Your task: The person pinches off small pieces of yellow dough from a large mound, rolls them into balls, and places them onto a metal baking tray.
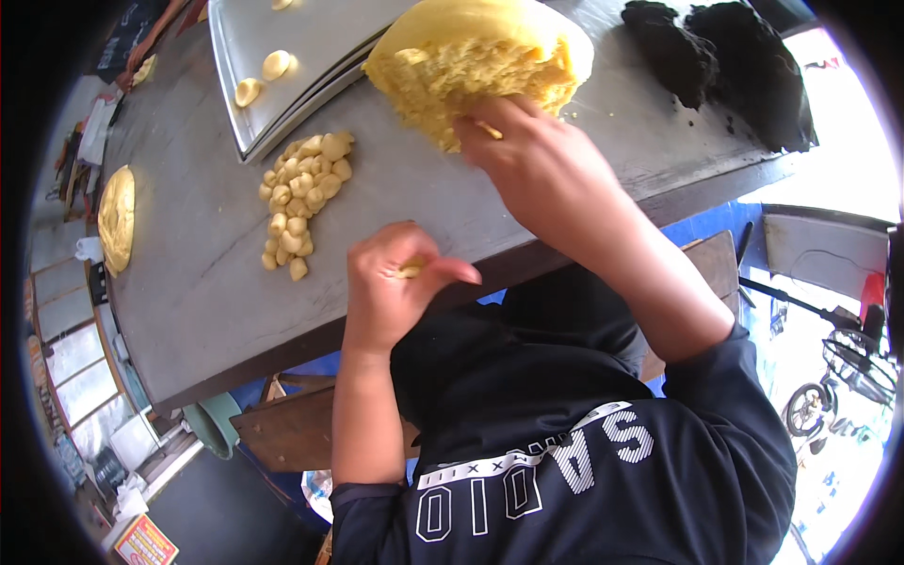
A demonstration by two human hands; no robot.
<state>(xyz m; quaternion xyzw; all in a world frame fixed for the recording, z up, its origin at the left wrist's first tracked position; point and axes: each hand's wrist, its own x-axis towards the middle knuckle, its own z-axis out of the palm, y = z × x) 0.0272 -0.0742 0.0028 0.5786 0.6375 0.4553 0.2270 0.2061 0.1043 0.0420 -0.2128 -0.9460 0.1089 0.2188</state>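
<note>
A large mound of yellow dough [480, 42] sits at the far middle of the table, its near side torn and crumbly. My right hand [532, 155] reaches up to that torn side, its curled fingers pressed into the dough, with fingertips partly hidden. Closer to me, over the table's front edge, my left hand [381, 278] is curled around a small piece of yellow dough [410, 270], the thumb sticking out to the right. Left of it lies a heap of small pale dough balls [303, 193].
A metal tray [235, 132] with a few flattened dough rounds [276, 64] stands at the far left. Dark, nearly black dough [744, 75] lies far right. A flat yellow dough piece [117, 218] rests by the left edge. Another person's arm [151, 38] shows at upper left.
</note>
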